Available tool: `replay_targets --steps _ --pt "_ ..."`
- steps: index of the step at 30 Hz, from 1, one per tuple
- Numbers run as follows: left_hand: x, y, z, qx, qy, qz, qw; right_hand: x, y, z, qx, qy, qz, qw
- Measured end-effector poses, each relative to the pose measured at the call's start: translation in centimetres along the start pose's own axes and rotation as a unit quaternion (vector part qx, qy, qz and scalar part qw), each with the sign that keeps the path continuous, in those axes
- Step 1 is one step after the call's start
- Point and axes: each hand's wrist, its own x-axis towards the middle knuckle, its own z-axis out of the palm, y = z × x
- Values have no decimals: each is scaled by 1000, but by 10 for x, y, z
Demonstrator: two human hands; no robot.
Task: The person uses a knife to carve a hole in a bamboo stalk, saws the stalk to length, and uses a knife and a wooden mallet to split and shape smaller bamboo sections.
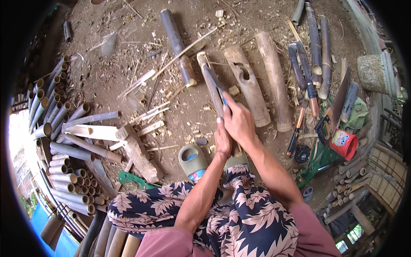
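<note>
My left hand (222,138) is closed around the lower part of a split bamboo piece (206,76), its thumb pointing up along it. The piece slants away from me, between my feet. My right hand (239,122) is closed on a knife, index finger stretched along the dark blade (215,80), which lies against the bamboo. The knife's handle is hidden in the fist. Right of my hands lie a bamboo section with a jagged hole (254,92) and a whole pale bamboo section (274,81). A dark bamboo tube (175,43) lies beyond, to the left.
Stacked bamboo tubes (70,177) and a wooden block (139,154) are on the left. On the right lie a handsaw (336,109), a tape measure (302,153), a red container (350,147) and long-handled tools (313,100). Shavings litter the dirt floor (128,47).
</note>
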Motion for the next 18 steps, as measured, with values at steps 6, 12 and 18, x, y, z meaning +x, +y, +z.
replay_targets --steps 6,12,18 --pt "4 -14 -4 6 -6 36 999 36 -14 4 -2 23 8 1000" --pt "-29 -1 -14 159 26 335 928 17 8 -63 119 13 -25 993" --pt "-5 78 -18 442 150 455 758 12 -18 -109 212 -118 -213 946"
